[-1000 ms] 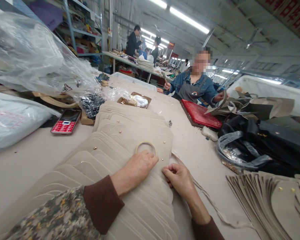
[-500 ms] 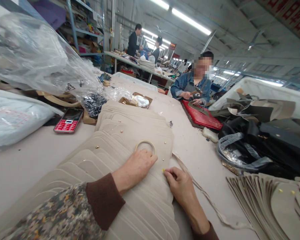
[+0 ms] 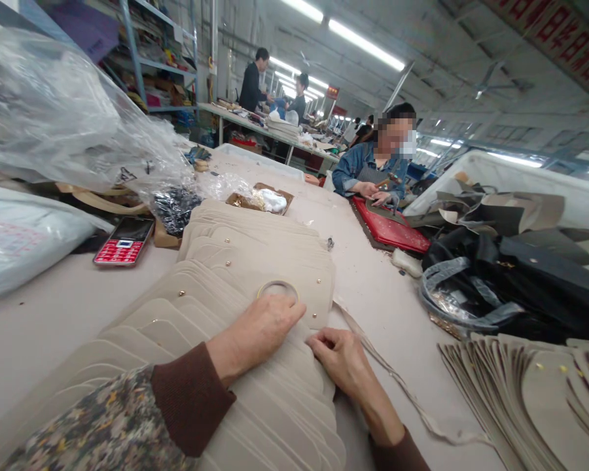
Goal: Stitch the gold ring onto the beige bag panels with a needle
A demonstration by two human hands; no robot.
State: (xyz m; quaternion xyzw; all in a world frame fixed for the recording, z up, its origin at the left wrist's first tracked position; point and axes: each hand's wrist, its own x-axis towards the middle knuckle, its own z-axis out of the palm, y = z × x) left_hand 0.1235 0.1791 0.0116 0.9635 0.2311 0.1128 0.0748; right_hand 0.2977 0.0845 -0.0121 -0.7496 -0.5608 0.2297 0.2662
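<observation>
A roll of tape (image 3: 278, 283), a thin ring with a yellowish edge, is in the fingers of my left hand (image 3: 255, 335). That hand rests on a fanned pile of beige bag panels (image 3: 269, 229). Small gold studs (image 3: 319, 281) sit in the panels, two of them just beyond my fingers. My right hand (image 3: 341, 358) is pinched at the right edge of the pile, just below the lower stud, its fingertips touching a panel. What lies between thumb and finger is hidden.
A red phone (image 3: 124, 242) and plastic bags (image 3: 44, 104) are at left. More panels with yellow bits (image 3: 544, 386) stand at right, near black bags (image 3: 535, 281). A strap (image 3: 397, 379) runs along the table. Opposite, a co-worker (image 3: 370, 170) handles a piece over a red board (image 3: 392, 226).
My right hand has moved left onto the panel's edge, and the small yellow bit at its fingertips no longer shows. My left hand keeps the tape roll. The whole view has shifted slightly.
</observation>
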